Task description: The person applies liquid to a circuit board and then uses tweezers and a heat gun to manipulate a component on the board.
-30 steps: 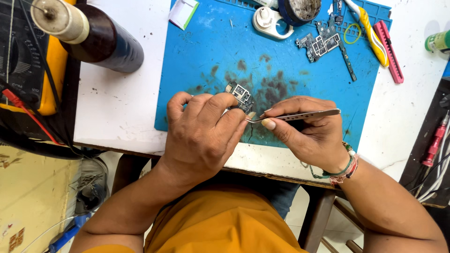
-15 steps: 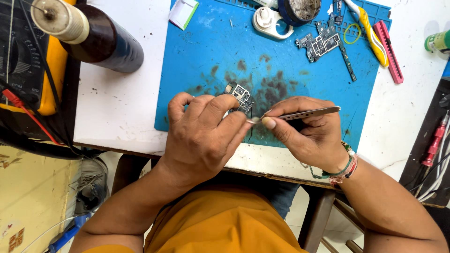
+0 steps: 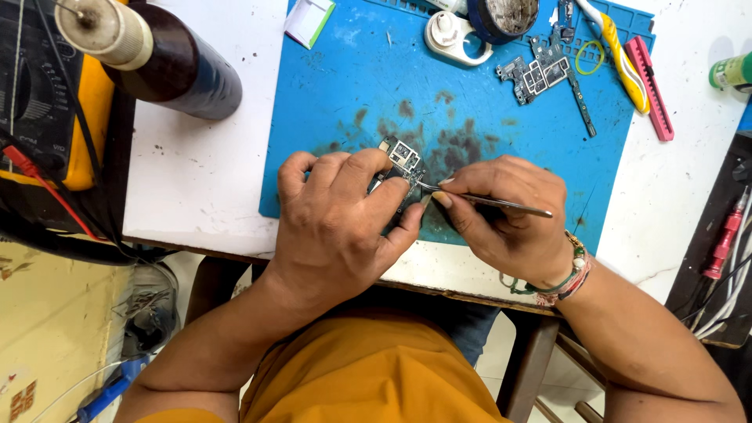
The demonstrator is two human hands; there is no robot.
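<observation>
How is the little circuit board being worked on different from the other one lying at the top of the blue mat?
The near circuit board is pinned under the left hand, mostly hidden, with tweezers from the right hand touching it. The far circuit board lies free, fully visible, untouched. Both are small, dark boards with metal parts on the blue mat.

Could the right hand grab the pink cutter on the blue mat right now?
Probably not straight away. The right hand is busy pinching the tweezers, and the pink cutter lies far up the blue mat. Nothing blocks the path, though.
</observation>
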